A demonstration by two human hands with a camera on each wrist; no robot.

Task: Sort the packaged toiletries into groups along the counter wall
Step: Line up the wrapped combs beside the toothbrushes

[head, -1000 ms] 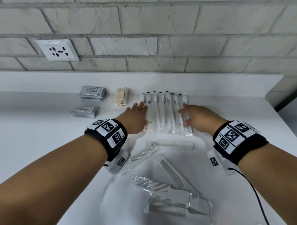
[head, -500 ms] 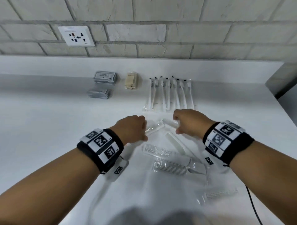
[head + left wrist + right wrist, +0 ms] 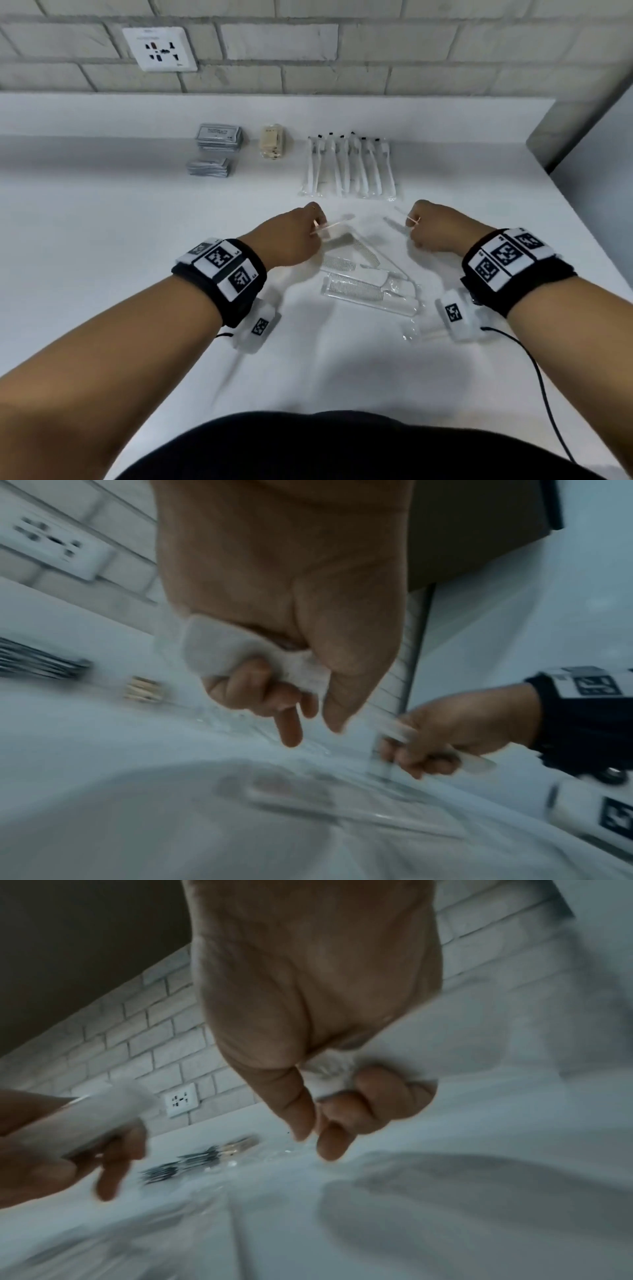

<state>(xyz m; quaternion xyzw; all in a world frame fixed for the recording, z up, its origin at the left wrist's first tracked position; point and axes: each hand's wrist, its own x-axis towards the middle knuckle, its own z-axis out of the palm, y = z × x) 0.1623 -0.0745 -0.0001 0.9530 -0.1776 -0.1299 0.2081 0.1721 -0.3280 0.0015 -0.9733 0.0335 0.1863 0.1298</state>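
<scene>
Several clear-wrapped white combs (image 3: 363,284) lie heaped on the white counter (image 3: 102,240) between my hands. My left hand (image 3: 294,236) grips one wrapped comb (image 3: 334,228), whose white end (image 3: 219,647) shows in its fist in the left wrist view. My right hand (image 3: 435,231) grips another wrapped comb (image 3: 395,222), seen bunched between its curled fingers (image 3: 342,1074). By the wall lies a row of wrapped toothbrushes (image 3: 349,168). Left of it stand a cream soap packet (image 3: 273,145) and two stacks of grey sachets (image 3: 217,137).
A brick wall with a white socket (image 3: 159,48) rises behind a low ledge. The counter ends at a dark gap (image 3: 582,120) on the right. One more wrapped comb (image 3: 421,330) lies under my right wrist. A black cable (image 3: 544,383) trails from that wrist.
Both hands drew back from the toothbrush row to the comb heap, curled, and each took hold of a wrapped comb. The view pulled back from the wall.
</scene>
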